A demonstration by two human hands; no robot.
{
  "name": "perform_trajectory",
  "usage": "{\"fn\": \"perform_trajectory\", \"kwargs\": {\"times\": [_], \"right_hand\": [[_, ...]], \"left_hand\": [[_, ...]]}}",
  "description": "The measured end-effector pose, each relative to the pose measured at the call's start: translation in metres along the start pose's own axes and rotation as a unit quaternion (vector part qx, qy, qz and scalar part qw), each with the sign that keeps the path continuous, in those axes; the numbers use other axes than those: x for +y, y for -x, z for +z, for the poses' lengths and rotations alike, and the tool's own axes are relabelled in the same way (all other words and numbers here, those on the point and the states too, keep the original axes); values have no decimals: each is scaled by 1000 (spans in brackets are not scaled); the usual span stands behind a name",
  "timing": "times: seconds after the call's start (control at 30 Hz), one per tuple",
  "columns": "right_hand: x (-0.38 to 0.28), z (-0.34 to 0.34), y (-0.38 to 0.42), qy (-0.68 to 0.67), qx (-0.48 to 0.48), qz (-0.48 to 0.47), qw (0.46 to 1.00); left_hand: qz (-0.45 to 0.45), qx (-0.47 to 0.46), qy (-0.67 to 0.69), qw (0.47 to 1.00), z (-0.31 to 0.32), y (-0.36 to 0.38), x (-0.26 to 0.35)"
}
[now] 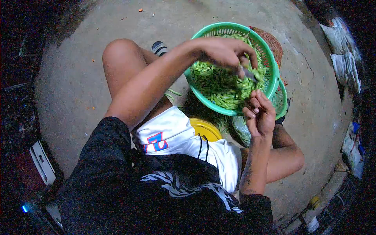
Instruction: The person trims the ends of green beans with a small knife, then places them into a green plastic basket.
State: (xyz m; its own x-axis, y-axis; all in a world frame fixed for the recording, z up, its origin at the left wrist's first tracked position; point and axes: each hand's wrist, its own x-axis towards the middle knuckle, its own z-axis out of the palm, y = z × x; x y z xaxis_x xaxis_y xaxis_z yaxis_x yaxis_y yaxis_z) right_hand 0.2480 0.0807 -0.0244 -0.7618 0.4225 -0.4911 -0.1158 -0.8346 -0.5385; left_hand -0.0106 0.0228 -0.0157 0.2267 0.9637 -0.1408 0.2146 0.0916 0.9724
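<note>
A green plastic basket (pixel 275 74) is heaped with cut green bean pieces (pixel 225 100). Over its right half, my left hand (pixel 227 54) is closed and blurred by motion, gripping a small knife (pixel 249 74) whose dark blade points down at the pieces. The knife's handle is hidden in the fingers. At the basket's near right rim, my right hand (pixel 261 111) pinches what looks like the end of a green bean, close to the blade. The bean itself is hard to tell from the pieces behind it.
A second green basket (pixel 281 100) is partly under the first. A yellow round lid or tub (pixel 205 129) lies between my legs, beside a clear plastic bag (pixel 242 129). Loose whole beans (pixel 174 92) lie by my left leg. Pale sacks (pixel 344 58) line the right edge of the concrete floor.
</note>
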Motion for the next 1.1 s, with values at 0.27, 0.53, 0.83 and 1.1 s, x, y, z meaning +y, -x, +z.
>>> {"fn": "perform_trajectory", "kwargs": {"times": [0.27,0.53,0.83,1.1], "right_hand": [[-1,-4,0,-13,-23,-2,1000],[2,-8,-2,-23,-49,-8,999],[6,-4,-2,2,-16,-30,999],[-36,-13,-8,457,127,-81,877]], "left_hand": [[44,3,22,999,-13,-4,-14],[83,-40,31,995,3,-5,-4],[9,-82,110,991,15,1,6],[27,82,-243,966,-4,18,20]]}}
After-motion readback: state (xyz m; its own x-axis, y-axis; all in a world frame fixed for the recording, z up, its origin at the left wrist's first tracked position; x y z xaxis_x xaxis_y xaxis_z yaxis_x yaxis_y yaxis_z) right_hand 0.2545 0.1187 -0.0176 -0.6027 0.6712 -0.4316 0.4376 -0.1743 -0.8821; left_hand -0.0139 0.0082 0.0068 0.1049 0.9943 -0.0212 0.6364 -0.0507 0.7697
